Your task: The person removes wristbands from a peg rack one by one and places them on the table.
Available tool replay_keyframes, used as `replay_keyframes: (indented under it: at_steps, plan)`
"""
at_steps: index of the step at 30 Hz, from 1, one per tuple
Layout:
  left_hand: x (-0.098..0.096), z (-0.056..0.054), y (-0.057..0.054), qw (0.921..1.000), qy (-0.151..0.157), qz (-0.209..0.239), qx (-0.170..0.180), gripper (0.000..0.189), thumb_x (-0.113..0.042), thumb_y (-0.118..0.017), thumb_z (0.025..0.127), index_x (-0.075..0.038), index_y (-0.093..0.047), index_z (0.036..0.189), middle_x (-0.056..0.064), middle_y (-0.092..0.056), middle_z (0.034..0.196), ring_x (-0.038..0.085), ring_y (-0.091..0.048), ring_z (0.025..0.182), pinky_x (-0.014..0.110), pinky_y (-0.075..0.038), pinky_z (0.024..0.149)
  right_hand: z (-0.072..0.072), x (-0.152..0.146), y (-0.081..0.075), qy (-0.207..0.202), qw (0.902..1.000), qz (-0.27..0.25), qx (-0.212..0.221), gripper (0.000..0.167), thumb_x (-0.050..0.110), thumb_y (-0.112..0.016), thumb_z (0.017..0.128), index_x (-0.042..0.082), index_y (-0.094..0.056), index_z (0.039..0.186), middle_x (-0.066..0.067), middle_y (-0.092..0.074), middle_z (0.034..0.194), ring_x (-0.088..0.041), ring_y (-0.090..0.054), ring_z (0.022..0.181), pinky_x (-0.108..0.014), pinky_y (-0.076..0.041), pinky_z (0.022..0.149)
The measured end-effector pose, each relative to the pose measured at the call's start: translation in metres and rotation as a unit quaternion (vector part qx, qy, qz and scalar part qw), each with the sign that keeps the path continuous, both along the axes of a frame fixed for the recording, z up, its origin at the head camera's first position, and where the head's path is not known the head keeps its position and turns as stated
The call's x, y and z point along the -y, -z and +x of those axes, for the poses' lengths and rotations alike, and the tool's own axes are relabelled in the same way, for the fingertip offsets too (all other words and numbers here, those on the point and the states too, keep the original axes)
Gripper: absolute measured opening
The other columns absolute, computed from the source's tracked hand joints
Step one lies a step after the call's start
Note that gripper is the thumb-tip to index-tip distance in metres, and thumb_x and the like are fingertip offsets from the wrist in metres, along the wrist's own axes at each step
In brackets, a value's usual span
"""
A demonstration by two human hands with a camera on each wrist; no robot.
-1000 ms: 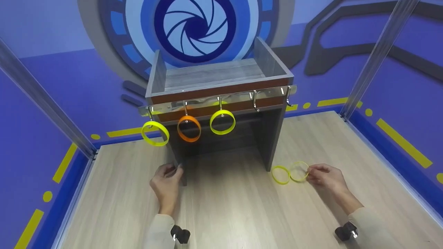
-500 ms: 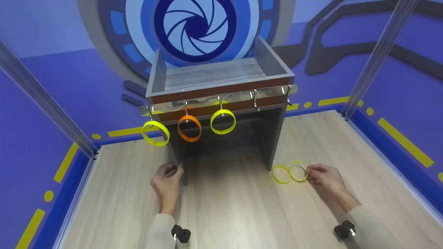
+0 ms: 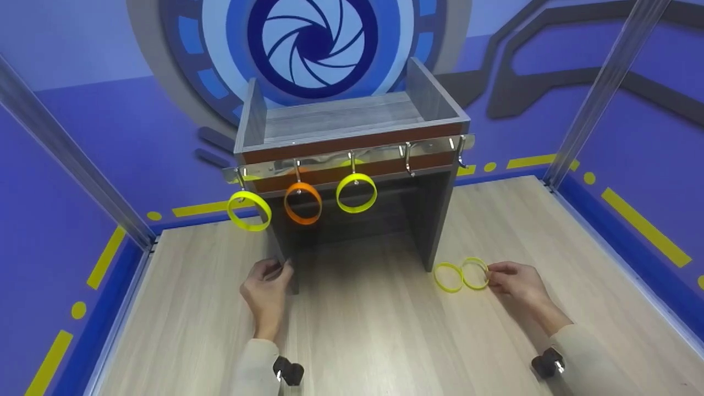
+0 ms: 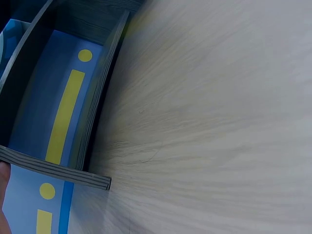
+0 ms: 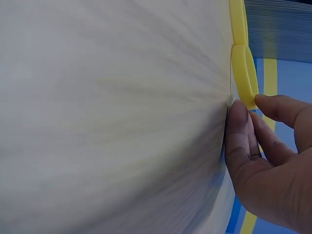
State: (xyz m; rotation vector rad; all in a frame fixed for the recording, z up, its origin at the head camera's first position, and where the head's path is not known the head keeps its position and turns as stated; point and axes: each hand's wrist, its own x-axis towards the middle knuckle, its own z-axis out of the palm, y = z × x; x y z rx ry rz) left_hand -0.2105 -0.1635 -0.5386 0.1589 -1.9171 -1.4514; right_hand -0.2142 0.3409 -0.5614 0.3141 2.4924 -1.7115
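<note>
Yellow ring (image 5: pixel 242 73) pinched at its edge, touching a second ring (image 5: pixel 238 22), beside upright grey stand (image 3: pixel 330 146)

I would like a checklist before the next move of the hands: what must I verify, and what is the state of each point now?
1. Right hand on right table ring: ok, fingers pinch its edge.
2. Right table ring apart from left table ring: not ok, they touch.
3. Free hook: ok, fourth hook and fifth hook from left bear no ring.
4. Orange ring hung: ok, second from left.
5. Left hand steadying left leg: cannot tell, firmness not visible.
</note>
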Motion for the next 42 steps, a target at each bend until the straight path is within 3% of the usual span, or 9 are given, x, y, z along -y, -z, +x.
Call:
replay_keyframes:
  at_steps: [14, 20, 24, 30, 42]
  plan:
    - [-0.001, 0.000, -0.001, 0.9998, -0.003, -0.015, -0.012, 0.013, 0.004, -0.085, 0.082, 0.003, -0.075, 0.090, 0.013, -0.076, 0.088, 0.030, -0.078, 0.080, 0.015, -0.059, 0.069, 0.001, -0.003, 0.001, 0.019, 0.9995, 0.013, -0.023, 0.038, 0.013, -0.069, 0.103, -0.011, -0.064, 0.132, -0.016, -0.075, 0.111, -0.014, -0.074, 0.088, -0.025, -0.062, 0.077]
    - [-0.001, 0.000, -0.001, 0.9999, -0.004, -0.009, -0.009, 0.014, 0.003, -0.086, 0.081, 0.003, -0.075, 0.090, 0.014, -0.077, 0.089, 0.029, -0.078, 0.080, 0.015, -0.059, 0.069, 0.002, 0.003, -0.006, 0.026, 0.9979, 0.006, -0.059, 0.037, 0.015, -0.071, 0.103, -0.011, -0.066, 0.129, -0.018, -0.073, 0.114, -0.012, -0.072, 0.091, -0.026, -0.062, 0.079]
    - [-0.001, -0.001, -0.001, 1.0000, -0.002, -0.007, -0.007, 0.014, 0.003, -0.086, 0.081, 0.003, -0.075, 0.090, 0.013, -0.076, 0.088, 0.029, -0.078, 0.080, 0.015, -0.059, 0.069, 0.003, 0.010, -0.015, 0.025, 0.9954, -0.008, -0.092, 0.037, 0.015, -0.073, 0.102, -0.011, -0.067, 0.127, -0.014, -0.075, 0.114, -0.008, -0.071, 0.093, -0.025, -0.062, 0.082]
    - [-0.001, -0.001, 0.000, 1.0000, -0.008, -0.003, -0.004, 0.015, 0.002, -0.087, 0.081, 0.003, -0.075, 0.089, 0.013, -0.076, 0.088, 0.028, -0.077, 0.079, 0.014, -0.058, 0.068, 0.005, 0.029, -0.034, 0.015, 0.9882, -0.076, -0.133, 0.038, 0.013, -0.076, 0.100, -0.014, -0.066, 0.125, -0.011, -0.076, 0.113, -0.012, -0.073, 0.097, -0.026, -0.061, 0.087]
    - [-0.002, -0.001, 0.001, 0.9998, -0.015, -0.009, -0.003, 0.013, 0.000, -0.087, 0.081, 0.000, -0.076, 0.089, 0.011, -0.077, 0.087, 0.028, -0.077, 0.078, 0.013, -0.058, 0.067, 0.014, 0.075, -0.080, -0.009, 0.9750, -0.109, -0.194, 0.035, 0.016, -0.079, 0.098, -0.008, -0.070, 0.121, -0.010, -0.078, 0.111, -0.017, -0.076, 0.097, -0.030, -0.061, 0.090]
